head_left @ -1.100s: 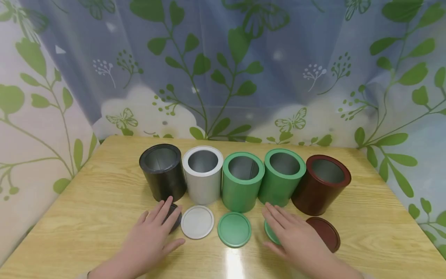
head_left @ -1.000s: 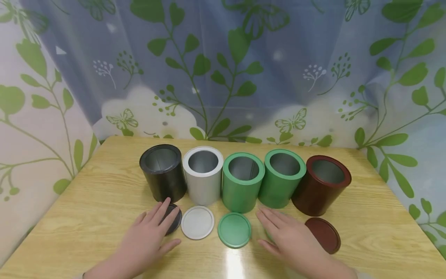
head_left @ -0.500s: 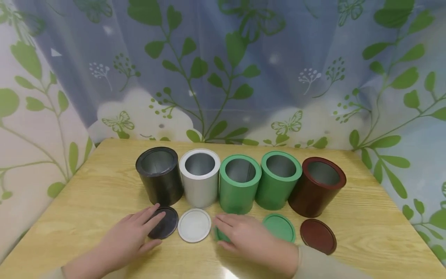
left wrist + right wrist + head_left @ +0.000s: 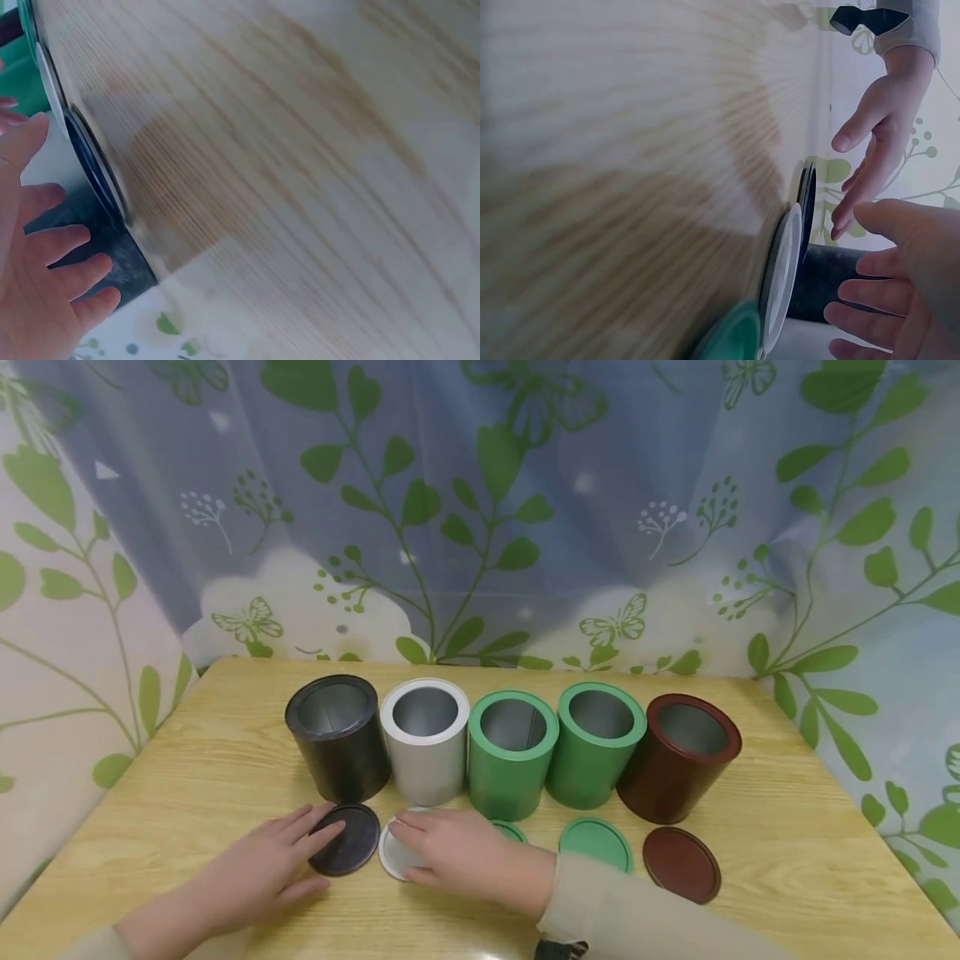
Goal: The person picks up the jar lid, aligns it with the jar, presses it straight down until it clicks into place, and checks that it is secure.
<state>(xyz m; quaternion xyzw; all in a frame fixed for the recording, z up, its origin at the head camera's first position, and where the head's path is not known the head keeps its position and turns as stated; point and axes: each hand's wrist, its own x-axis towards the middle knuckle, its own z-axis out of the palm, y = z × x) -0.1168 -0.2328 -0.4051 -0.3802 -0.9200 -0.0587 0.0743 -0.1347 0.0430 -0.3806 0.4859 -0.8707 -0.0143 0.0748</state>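
My left hand hovers at the left side of the black lid, its fingers loosely extended over part of it. My right hand reaches across, fingers together above the white lid, covering its right part. In the right wrist view a gap shows between the right hand and the lids. Neither hand holds anything. Behind the lids stand a black can and a white can, both upright, with ring-shaped rims round their openings.
Two green cans and a dark red can continue the row rightward. One green lid is partly hidden by my right forearm; another green lid and a dark red lid lie further right. A patterned curtain hangs behind the table.
My right hand has swept left, from the right green lid past the middle green one to the white lid. The left hand has shifted slightly left. Cans and lids keep their order.
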